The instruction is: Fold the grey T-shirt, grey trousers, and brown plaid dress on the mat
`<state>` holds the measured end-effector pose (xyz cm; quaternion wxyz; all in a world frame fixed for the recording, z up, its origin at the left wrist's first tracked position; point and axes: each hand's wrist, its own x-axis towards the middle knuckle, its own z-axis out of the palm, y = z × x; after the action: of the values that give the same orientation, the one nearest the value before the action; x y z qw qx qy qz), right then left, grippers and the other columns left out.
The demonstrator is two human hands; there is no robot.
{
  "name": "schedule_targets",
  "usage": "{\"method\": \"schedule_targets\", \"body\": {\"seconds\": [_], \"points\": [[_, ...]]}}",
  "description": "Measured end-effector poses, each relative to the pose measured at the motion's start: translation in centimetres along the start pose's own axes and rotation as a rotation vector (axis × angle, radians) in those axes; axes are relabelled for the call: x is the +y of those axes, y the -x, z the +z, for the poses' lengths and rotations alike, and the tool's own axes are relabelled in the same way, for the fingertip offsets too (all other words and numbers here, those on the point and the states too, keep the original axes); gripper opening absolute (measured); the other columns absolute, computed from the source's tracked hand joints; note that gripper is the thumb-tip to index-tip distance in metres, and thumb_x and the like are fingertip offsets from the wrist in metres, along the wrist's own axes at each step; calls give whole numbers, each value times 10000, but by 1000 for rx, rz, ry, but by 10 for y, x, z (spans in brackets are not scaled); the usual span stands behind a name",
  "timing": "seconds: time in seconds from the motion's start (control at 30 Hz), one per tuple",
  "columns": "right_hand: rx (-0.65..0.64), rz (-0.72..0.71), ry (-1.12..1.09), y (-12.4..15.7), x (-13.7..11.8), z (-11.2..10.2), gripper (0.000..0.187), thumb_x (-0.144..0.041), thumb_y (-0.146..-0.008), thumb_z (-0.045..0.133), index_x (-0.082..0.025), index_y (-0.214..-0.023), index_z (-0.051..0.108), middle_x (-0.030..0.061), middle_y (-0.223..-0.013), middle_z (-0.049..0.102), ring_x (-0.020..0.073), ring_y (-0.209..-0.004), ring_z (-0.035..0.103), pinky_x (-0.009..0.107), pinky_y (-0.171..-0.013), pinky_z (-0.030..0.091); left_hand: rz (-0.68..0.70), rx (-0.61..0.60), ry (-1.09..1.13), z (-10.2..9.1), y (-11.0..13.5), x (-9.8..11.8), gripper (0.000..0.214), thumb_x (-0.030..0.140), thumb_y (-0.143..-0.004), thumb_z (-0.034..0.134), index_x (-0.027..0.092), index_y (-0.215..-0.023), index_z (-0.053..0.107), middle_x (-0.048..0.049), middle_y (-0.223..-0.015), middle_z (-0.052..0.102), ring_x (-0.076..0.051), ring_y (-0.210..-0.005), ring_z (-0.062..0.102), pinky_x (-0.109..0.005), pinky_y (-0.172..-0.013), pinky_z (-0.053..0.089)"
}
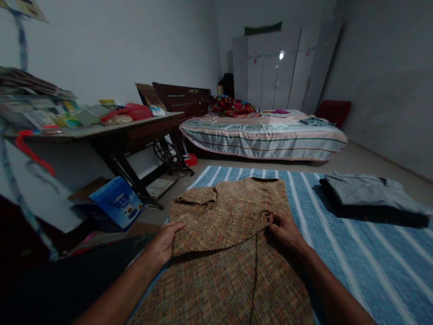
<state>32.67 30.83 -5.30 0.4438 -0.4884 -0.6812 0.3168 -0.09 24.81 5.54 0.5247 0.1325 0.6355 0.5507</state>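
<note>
A brown plaid garment (230, 212) lies spread on a blue striped mat (355, 253) on the floor in front of me. Part of it is folded over, with the fold edge running between my hands. My left hand (164, 241) grips the left end of that folded edge, thumb on top of the cloth. My right hand (284, 228) pinches the cloth near the middle right, fingers closed on the fold. A short sleeve (196, 196) of the garment lies folded in at the upper left.
Folded dark grey clothes (372, 194) lie on the mat at the right. A sewing-machine table (111, 131) piled with papers and bags stands at the left, a blue box (117, 201) beneath it. A bed (264, 131) and white wardrobe (277, 67) stand behind.
</note>
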Motion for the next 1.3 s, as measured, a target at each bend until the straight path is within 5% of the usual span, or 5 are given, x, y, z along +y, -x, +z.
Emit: {"method": "schedule_targets", "body": {"seconds": [0.27,0.5,0.9,1.17,1.3], "points": [[-187,-155,436,6,-16,-7,124,-117,-767,466,-179,-757,574,107,-1103,568,191,-928,570,292,-812,447,29,-2,-72,-7,-6,-7,146,13,-793,523,99,-712,611,-98,-588,691,-241,-495,683,-343,-485,590],[-307,-164,785,7,-30,-17,153,-133,-784,471,-167,-751,617,92,-946,600,197,-844,569,294,-757,410,51,0,-88,-8,-5,-9,144,26,-798,542,110,-702,610,-80,-585,687,-229,-519,690,-327,-515,591],[-271,-204,840,14,-31,3,213,-192,-903,452,-178,-832,652,78,-936,662,204,-875,588,308,-818,388,48,21,-56,-8,-6,-14,133,23,-718,611,142,-778,624,-64,-632,709,-241,-565,707,-352,-566,605],[-234,-167,834,-6,-51,5,214,-217,-924,438,-174,-896,646,80,-959,650,195,-885,577,286,-802,374,-232,-60,-4,-12,-10,-11,73,122,-759,628,122,-828,654,-104,-674,718,-278,-611,714,-404,-619,604],[-268,-163,837,-27,-45,16,266,-151,-877,453,-151,-1067,640,130,-1101,632,241,-1047,543,331,-917,362,-64,-71,-63,-4,-11,-3,125,91,-669,698,132,-769,635,-86,-671,714,-259,-616,708,-365,-622,593]]}}
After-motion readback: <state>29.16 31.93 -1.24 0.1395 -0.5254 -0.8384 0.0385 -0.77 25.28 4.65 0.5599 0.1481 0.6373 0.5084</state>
